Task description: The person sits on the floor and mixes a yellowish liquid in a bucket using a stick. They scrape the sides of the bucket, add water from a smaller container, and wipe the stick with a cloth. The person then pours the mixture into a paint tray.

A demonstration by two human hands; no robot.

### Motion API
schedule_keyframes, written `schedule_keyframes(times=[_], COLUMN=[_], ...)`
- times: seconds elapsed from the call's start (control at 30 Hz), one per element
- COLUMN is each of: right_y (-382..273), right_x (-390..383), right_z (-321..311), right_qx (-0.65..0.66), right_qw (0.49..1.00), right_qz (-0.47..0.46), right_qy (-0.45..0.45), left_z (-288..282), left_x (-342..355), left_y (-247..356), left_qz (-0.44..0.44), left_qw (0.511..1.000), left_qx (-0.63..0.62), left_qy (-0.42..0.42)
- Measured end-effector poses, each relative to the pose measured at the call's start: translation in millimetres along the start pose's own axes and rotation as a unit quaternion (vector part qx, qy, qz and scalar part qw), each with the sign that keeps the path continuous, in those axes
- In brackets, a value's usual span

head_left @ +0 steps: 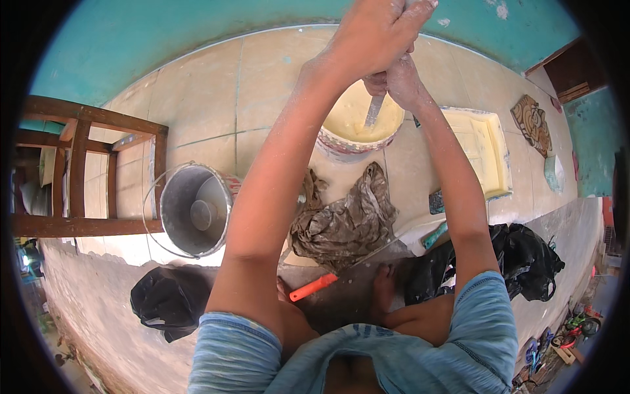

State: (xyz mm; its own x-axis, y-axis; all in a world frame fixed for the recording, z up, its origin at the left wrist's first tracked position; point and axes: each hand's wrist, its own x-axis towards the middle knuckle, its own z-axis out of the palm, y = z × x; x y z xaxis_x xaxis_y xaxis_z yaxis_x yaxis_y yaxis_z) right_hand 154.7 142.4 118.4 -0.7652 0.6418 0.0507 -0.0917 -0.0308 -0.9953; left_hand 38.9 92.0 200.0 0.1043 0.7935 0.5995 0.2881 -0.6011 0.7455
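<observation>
My left hand (384,36) is high at the top of the view, closed round the upper end of a flat grey stirring tool (373,113). Just below it, my right hand (403,84) is closed on the same tool, its fingers dusted pale. The tool's lower end stands in creamy yellow paint inside a bucket (348,149) on the tiles. A paint tray (489,148) coated in pale yellow lies to the right. A crumpled brown, stained cloth (341,226) lies nearer me, beside an orange-handled tool (313,287).
A grey bucket (170,210) with a small container inside stands left, beside a wooden frame (82,171). Black plastic bags (167,302) lie either side of my feet, on the step's edge. A patterned mat (531,125) lies back right. A turquoise wall (197,29) runs along the back.
</observation>
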Motion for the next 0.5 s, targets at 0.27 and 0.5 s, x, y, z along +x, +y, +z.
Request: schedule_keyframes(times=[0.27, 0.5], right_y=[17.0, 1.5], right_x=[25.7, 0.9], right_z=[32.9, 29.0], right_qx=[-0.240, -0.171], right_qw=[0.844, 0.965], right_qz=[-0.380, -0.122], right_qy=[0.294, 0.158], left_z=[7.0, 5.2], left_x=[-5.0, 0.3], left_y=[-0.1, -0.1], left_qz=[0.107, 0.031], left_qw=[0.992, 0.994], left_qx=[0.061, 0.098], left_qy=[0.010, 0.028])
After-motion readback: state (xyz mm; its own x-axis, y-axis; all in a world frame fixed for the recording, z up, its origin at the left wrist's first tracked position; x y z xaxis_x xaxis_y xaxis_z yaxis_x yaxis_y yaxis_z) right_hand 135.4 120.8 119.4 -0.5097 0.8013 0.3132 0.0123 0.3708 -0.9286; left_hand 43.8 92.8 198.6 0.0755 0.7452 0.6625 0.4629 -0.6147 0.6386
